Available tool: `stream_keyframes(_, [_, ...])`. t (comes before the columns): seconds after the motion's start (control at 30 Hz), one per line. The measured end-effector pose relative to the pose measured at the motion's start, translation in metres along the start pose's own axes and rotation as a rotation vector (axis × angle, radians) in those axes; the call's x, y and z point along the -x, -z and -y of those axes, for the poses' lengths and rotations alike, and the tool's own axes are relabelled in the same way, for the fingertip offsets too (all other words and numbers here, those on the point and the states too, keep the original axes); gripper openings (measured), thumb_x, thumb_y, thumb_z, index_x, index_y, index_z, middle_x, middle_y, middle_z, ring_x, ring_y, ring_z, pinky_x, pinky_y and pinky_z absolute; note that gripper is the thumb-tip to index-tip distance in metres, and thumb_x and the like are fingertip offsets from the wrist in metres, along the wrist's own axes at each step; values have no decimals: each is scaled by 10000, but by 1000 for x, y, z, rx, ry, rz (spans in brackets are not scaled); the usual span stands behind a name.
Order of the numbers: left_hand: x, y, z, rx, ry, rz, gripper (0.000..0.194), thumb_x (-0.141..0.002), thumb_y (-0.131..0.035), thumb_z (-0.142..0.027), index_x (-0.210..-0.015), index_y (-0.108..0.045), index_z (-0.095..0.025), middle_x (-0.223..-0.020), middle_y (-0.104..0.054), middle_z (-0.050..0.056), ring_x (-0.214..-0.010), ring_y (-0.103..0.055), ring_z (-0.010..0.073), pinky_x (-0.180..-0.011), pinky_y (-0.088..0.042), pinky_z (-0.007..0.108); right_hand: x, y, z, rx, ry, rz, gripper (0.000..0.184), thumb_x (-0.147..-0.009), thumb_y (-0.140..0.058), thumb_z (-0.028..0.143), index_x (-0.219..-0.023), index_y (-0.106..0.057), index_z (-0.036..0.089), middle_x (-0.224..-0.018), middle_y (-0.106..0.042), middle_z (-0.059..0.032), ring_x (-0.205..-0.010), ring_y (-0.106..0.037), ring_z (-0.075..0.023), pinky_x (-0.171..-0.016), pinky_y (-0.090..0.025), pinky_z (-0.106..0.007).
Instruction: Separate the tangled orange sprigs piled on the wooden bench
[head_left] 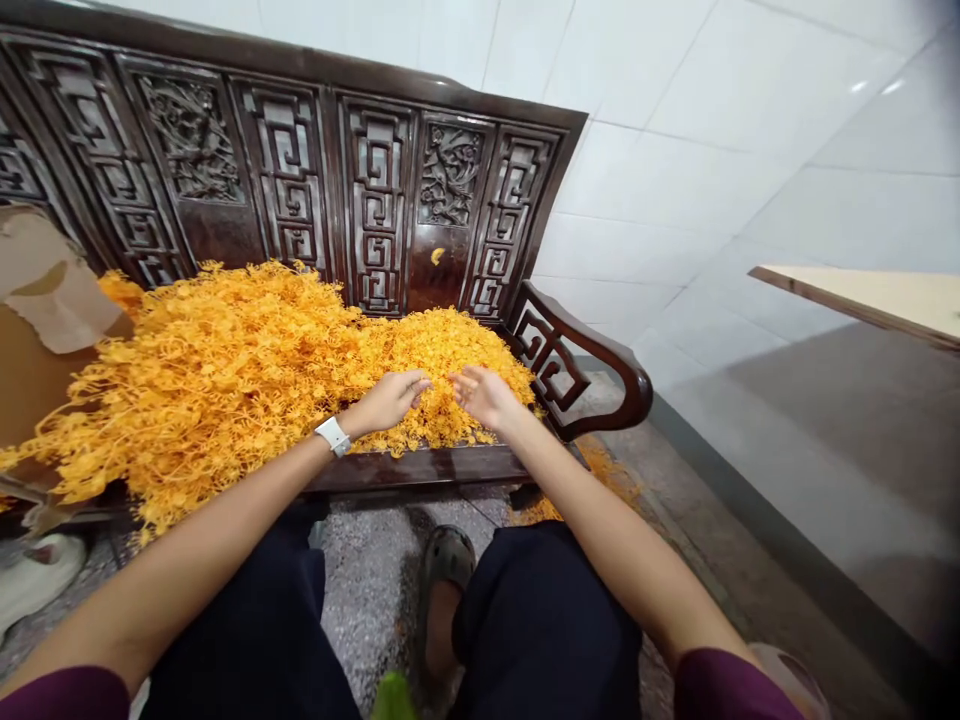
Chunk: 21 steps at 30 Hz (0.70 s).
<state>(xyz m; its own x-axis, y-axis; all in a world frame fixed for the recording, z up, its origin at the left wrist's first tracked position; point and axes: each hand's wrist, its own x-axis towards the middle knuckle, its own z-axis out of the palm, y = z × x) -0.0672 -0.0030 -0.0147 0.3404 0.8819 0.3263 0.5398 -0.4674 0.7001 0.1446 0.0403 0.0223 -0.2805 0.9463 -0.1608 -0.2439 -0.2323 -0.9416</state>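
A large heap of orange-yellow artificial flower sprigs [232, 360] with thin stems covers the left of the carved wooden bench [442, 465]. Beside it lies a lower pile of small orange-yellow flower pieces [457, 340]. My left hand [386, 402], a white watch [333, 436] on its wrist, is over the front of the smaller pile with its fingers curled in and thumb against them. Whatever it may pinch is too small to make out. Facing it a short gap away, my right hand [484, 398] has its fingers bent and slightly apart, with nothing visible in them.
The bench's curved armrest [592, 370] stands to the right, before a white tiled wall [637, 200]. A cardboard box [45, 370] is at the far left. A wooden board edge [862, 300] juts in at right. Orange bits [607, 470] lie on the floor.
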Motion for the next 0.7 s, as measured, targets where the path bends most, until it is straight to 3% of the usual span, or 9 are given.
stream_keyframes(0.07, [-4,-4,2,123,40,-83,381,-1076,-450,-455,-829,-563,-188,-757,-654,31,-727,-618,185,-725,-441,318,-8,-2,-29,72,-50,53,105,-862,-690,270,-889,-627,191,-874,-693,-88,-684,-602,-150,-591,-498,-275])
stream_keyframes(0.13, [-10,-7,5,285,110,-140,320,-1059,-508,-448,-897,-575,-180,-771,-653,24,-686,-595,156,-683,-445,289,-8,-5,-49,68,-49,81,163,-896,-695,324,-960,-647,183,-897,-697,-61,-680,-605,-125,-589,-477,-236])
stream_keyframes(0.23, [-24,-12,6,525,281,-178,280,-1013,-629,-450,-960,-543,-190,-661,-566,-34,-499,-443,101,-511,-344,234,-11,-9,-63,129,57,149,318,-906,-709,500,-973,-632,199,-921,-694,-23,-669,-609,-109,-579,-473,-223])
stream_keyframes(0.33, [-36,-17,2,660,333,-188,341,-956,-725,-469,-913,-517,-203,-576,-469,-70,-438,-368,82,-443,-270,207,-19,-5,-68,265,230,208,448,-859,-727,617,-851,-603,187,-814,-670,-12,-614,-573,-102,-571,-470,-237])
stream_keyframes(0.5, [-33,-18,0,626,306,-194,368,-910,-774,-506,-920,-578,-196,-576,-492,-56,-410,-351,68,-411,-242,197,-23,8,-71,445,360,244,504,-915,-636,659,-742,-591,187,-647,-609,-1,-557,-528,-110,-551,-426,-250])
stream_keyframes(0.63, [-22,-13,6,488,236,-130,378,-915,-762,-527,-983,-641,-175,-693,-656,24,-423,-372,62,-412,-238,209,-25,9,-68,425,344,199,338,-906,-711,520,-936,-628,194,-710,-619,11,-570,-535,-116,-549,-442,-260])
stream_keyframes(0.7, [-19,-11,8,505,235,-99,378,-926,-745,-533,-1011,-627,-184,-689,-669,27,-415,-362,67,-408,-235,212,-25,8,-64,371,326,245,324,-896,-735,480,-1002,-615,199,-788,-643,3,-600,-557,-119,-567,-472,-270])
